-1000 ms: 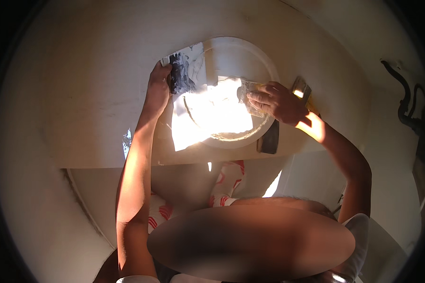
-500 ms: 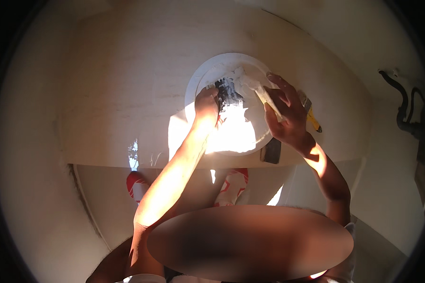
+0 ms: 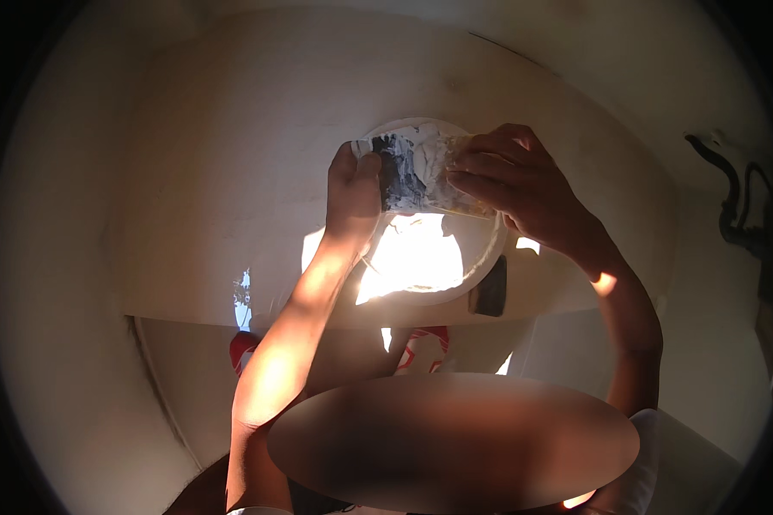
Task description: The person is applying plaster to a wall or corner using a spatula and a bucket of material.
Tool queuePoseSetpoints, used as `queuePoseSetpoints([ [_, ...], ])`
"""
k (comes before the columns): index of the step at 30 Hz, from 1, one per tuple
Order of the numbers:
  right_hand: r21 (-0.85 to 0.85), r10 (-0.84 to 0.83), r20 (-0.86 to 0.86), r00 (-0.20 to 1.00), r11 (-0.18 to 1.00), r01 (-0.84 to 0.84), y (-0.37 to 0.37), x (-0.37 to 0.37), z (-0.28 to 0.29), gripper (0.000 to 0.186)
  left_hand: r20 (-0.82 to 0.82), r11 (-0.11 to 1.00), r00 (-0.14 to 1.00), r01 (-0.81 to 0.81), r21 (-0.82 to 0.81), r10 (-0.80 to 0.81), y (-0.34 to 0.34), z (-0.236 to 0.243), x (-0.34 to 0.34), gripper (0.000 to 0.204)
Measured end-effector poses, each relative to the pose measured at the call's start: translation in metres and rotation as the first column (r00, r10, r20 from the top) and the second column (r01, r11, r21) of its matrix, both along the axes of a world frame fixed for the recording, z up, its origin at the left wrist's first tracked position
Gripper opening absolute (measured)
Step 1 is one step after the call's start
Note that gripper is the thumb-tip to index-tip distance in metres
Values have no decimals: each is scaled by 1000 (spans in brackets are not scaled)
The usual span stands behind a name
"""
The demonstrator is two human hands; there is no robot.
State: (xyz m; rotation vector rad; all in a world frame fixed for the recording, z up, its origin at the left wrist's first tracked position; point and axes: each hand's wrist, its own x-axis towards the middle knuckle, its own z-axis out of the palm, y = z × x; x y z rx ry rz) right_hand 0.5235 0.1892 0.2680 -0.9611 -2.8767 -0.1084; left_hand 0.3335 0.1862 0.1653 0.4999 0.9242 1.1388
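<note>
My left hand is closed on the left end of a dark flat scraper streaked with white paste. Against its right side lies a pale, paste-covered flat scraper, gripped by my right hand. The two meet edge to edge or overlap; which one cannot be told. Both are held above a round white bucket, whose rim curves out below them. Bright sunlight washes out much of the bucket's inside. My right fingers partly cover the pale scraper's right end.
A dark rectangular object lies right of the bucket on the pale brown board-like surface. Its front edge runs across below my forearms, with a red and white shoe beyond it. A dark hose hangs at the far right.
Both hands have come up from the bucket, and the scrapers now sit against each other. The pale scraper has turned from tilted to nearly level. My right hand now hides the yellow-handled tool.
</note>
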Motion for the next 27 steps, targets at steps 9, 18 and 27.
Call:
queuePoseSetpoints([
  [9,54,-497,-12,868,866,497,189,108,-65,20,-239,927,915,-258,272,325,121,-94,-44,9],
  [18,191,-680,111,725,730,656,302,87,-185,26,-480,821,743,-162,548,466,157,-132,-47,11],
  [27,115,-480,491,727,863,492,328,114,-168,21,-387,831,794,-248,499,469,171,-138,-35,11],
])
